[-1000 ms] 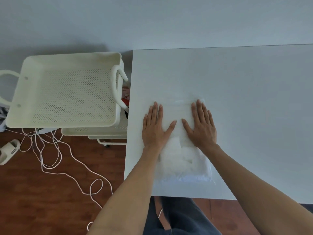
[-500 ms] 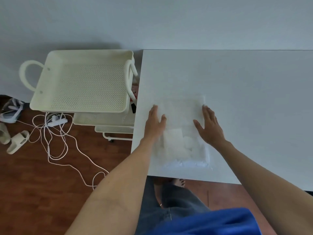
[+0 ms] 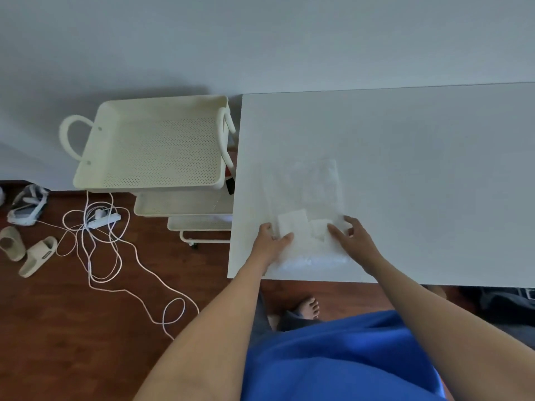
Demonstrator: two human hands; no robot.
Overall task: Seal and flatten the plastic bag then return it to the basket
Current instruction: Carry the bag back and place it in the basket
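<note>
plastic bag (image 3: 307,192) holding white pads, basket (image 3: 150,146) bare

Pictured from above: white table (image 3: 405,169) against a plain pale wall (image 3: 260,39), over reddish-brown wood flooring (image 3: 72,328). Lit softly and evenly, without harsh shadows. Scattered at left: tangled white cable (image 3: 115,273) with power strip (image 3: 104,220), a pair of beige slippers (image 3: 37,256), and one grey sneaker (image 3: 27,204) near the wall.

Clear crinkled plastic bag (image 3: 307,189); matt smooth white table (image 3: 419,175); perforated cream basket (image 3: 156,151); reddish wood floor (image 3: 58,328).
</note>
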